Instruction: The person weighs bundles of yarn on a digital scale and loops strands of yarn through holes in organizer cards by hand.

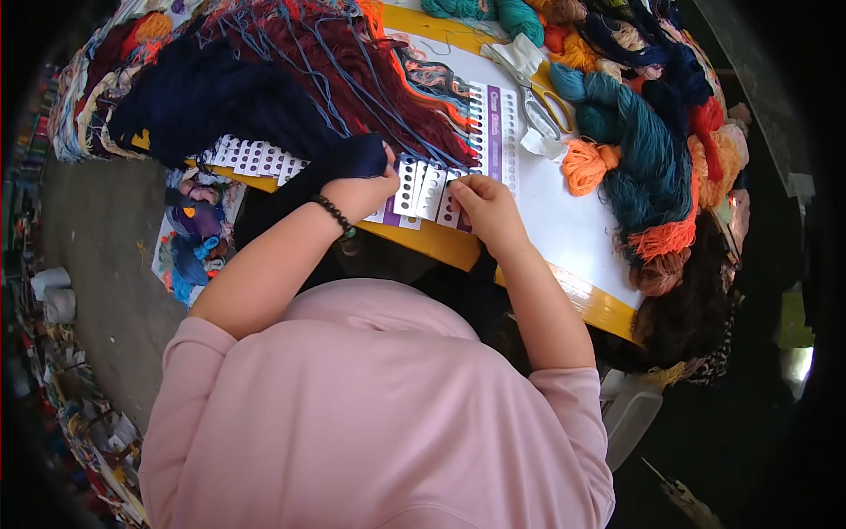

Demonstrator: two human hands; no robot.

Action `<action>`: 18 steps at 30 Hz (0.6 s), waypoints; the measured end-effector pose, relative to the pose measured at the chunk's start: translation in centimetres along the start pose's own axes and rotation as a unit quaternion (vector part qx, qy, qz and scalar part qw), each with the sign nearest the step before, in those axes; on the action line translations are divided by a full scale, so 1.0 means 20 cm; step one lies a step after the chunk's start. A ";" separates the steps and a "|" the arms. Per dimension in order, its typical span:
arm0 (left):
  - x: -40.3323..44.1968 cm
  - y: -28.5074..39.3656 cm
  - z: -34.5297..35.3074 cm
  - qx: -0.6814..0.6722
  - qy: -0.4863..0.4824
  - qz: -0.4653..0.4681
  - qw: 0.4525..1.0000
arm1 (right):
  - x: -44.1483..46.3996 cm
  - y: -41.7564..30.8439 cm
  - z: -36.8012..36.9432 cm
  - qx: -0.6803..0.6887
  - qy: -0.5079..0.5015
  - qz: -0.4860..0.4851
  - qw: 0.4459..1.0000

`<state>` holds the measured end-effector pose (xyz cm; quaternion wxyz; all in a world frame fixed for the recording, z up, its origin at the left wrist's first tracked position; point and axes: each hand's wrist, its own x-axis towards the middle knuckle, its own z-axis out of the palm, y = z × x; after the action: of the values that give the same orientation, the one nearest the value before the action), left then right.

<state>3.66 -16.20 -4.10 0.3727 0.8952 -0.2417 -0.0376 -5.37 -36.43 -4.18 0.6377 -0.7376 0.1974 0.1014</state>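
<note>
My left hand (363,187), with a dark beaded bracelet at the wrist, is closed around a thick bundle of navy thread (233,97) that spreads to the upper left. My right hand (490,212) pinches at the top of a white punched thread card (448,212). More punched cards (418,187) stand between the hands, with dark holes down their sides. Blue strands cross over maroon thread (379,84) just above. Beside my right hand lies a purple and white printed card (500,132) with a column of holes. The fingertips' exact hold on any strand is too small to tell.
Scissors (539,104) lie on the white table top (564,238), near an orange skein (589,166). Teal skeins (639,141) and other coloured yarn pile up at the right. Yellow tape (432,244) edges the table. More punched cards (251,157) stick out at the left.
</note>
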 end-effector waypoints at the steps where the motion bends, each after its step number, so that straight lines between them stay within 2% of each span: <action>1: -0.01 -0.01 -0.03 0.003 -0.023 -0.017 1.000 | 0.00 0.01 -0.02 -0.031 0.018 -0.014 0.999; 3: -0.05 0.06 -0.12 0.056 -0.042 -0.016 0.997 | -0.04 -0.12 -0.01 -0.037 0.023 0.007 0.999; 4: -0.06 0.04 -0.12 0.058 -0.045 -0.017 0.997 | -0.06 -0.17 0.03 -0.040 -0.002 -0.012 0.999; 8: -0.09 -0.02 -0.10 0.023 -0.055 -0.027 0.998 | 0.03 -0.17 0.20 -0.085 -0.108 -0.034 0.990; 11: -0.10 -0.03 -0.07 -0.008 -0.066 -0.055 0.996 | 0.14 -0.13 0.27 -0.065 -0.114 0.014 0.991; 12: -0.11 -0.02 -0.06 -0.135 -0.069 -0.161 0.975 | 0.15 -0.13 0.26 -0.067 -0.118 0.020 0.991; 13: -0.11 0.01 -0.06 -0.260 -0.070 -0.261 0.927 | 0.16 -0.14 0.26 -0.071 -0.118 0.034 0.990; 14: -0.09 0.03 -0.08 -0.286 -0.095 -0.288 0.909 | 0.16 -0.16 0.26 -0.074 -0.117 0.049 0.989; 18: -0.08 0.02 -0.04 -0.335 -0.086 -0.279 0.896 | 0.17 -0.20 0.25 -0.088 -0.114 0.089 0.986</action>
<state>2.34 -15.27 -3.40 0.6028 0.7410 0.0143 -0.2955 -0.09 -31.64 -2.73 0.5768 -0.7540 0.1790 0.2584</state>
